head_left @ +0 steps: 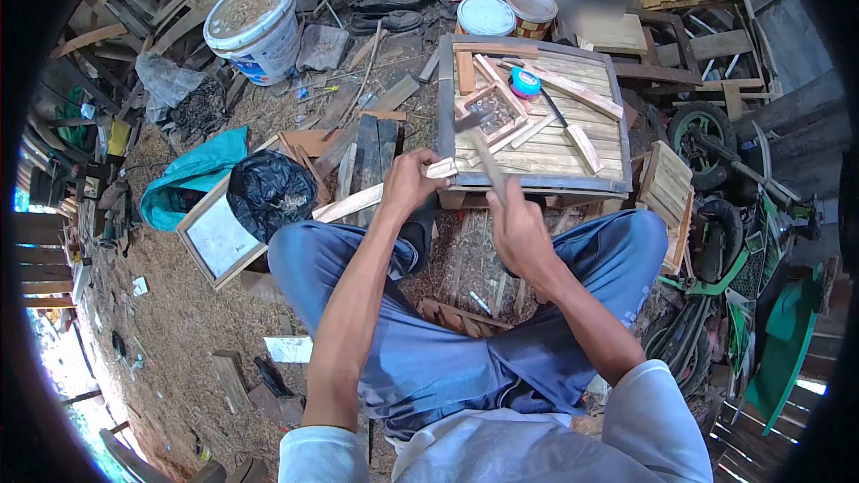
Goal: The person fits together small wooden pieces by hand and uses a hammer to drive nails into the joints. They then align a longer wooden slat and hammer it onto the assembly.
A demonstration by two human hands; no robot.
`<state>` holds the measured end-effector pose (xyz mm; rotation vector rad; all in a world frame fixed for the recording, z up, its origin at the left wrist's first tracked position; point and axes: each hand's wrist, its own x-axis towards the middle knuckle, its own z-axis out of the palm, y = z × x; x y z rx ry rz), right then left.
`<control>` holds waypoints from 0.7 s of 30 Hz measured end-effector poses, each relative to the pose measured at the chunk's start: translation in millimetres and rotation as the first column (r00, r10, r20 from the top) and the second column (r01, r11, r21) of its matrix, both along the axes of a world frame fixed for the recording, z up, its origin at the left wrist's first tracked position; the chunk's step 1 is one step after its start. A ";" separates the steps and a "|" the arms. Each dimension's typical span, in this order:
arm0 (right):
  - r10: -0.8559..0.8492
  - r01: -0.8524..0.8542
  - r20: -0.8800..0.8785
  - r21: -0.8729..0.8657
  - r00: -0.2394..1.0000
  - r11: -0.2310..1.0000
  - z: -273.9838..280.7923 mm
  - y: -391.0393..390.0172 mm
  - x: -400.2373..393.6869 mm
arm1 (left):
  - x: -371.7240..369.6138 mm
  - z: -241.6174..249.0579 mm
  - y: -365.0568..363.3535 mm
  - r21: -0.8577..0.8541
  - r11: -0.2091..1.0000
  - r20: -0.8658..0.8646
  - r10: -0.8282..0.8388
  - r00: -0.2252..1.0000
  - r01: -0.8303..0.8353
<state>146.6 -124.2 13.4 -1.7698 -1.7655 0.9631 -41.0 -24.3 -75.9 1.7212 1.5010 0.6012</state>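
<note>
My left hand [413, 181] is closed around a pale wooden strip [353, 203], holding its end against the near left edge of a low slatted wooden table [591, 161] with a grey frame. In my right hand [521, 231] is a hammer [488, 156], gripped by the handle. Its head is raised over the tabletop, close to a small wooden box [501, 121] with small bits inside, too small to make out. Beside the box are a round blue-and-pink container [525, 82] and several wooden sticks [582, 94]. A thin dark tool [553, 105] lies among them.
A large white bucket [255, 31] and two smaller buckets stand beyond the table. Left of my knee are a black plastic bag [273, 192] and a white framed panel [219, 228]. A green motorbike [747, 250] and a slatted wooden piece [665, 188] are at right. Scrap wood litters the ground.
</note>
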 end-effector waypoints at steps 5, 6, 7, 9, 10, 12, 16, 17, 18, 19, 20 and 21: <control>0.079 -0.074 0.078 -0.057 0.994 0.996 -3.0 1.2 8.4 | 0.1 0.3 3.6 0.064 0.998 -0.013 -0.017 1.000 0.017; 0.045 -0.042 0.041 -0.062 0.998 0.997 5.2 2.5 6.8 | 0.5 1.6 2.4 0.057 0.998 0.000 -0.015 1.000 0.015; 0.004 -0.004 0.008 0.005 1.000 1.000 10.9 1.7 4.1 | 0.8 -0.6 1.2 0.047 0.999 0.012 -0.017 1.000 0.016; -0.075 0.084 -0.065 0.141 0.995 0.986 17.7 0.6 -1.7 | 0.3 -1.0 0.5 0.002 1.000 0.053 -0.014 0.998 0.014; -0.084 0.089 -0.050 0.112 0.995 0.990 7.5 0.0 -2.4 | 0.9 1.5 0.1 -0.003 1.000 0.038 -0.012 0.999 0.012; 0.025 -0.030 0.091 0.045 0.996 0.999 -13.4 -2.4 1.1 | 2.8 5.7 1.7 0.016 1.000 0.011 -0.012 1.000 0.012; 0.039 -0.042 0.063 0.045 0.997 0.998 -3.5 3.3 6.8 | 2.3 8.2 -0.1 0.046 0.999 0.012 -0.005 1.000 0.005; 0.010 -0.011 0.020 0.063 1.000 0.998 6.2 4.0 5.3 | 2.9 9.2 -1.2 0.038 0.999 0.024 -0.007 1.000 0.006; -0.070 0.075 -0.074 0.062 0.995 0.995 16.4 3.4 0.9 | 2.8 9.0 0.6 -0.053 0.999 0.010 0.009 1.000 -0.008; -0.057 0.061 -0.053 0.076 0.997 0.995 10.3 1.0 0.9 | 3.3 9.2 -1.2 -0.066 0.998 0.002 0.015 1.000 -0.015; -0.044 0.047 -0.033 0.094 0.999 0.994 -1.5 -1.1 1.1 | 3.9 10.9 -1.2 -0.074 0.997 -0.007 0.020 1.000 -0.021; -0.032 0.033 -0.012 0.116 0.999 0.993 -13.0 -2.8 2.0 | 4.6 14.1 -0.3 -0.078 0.997 -0.015 0.025 1.000 -0.026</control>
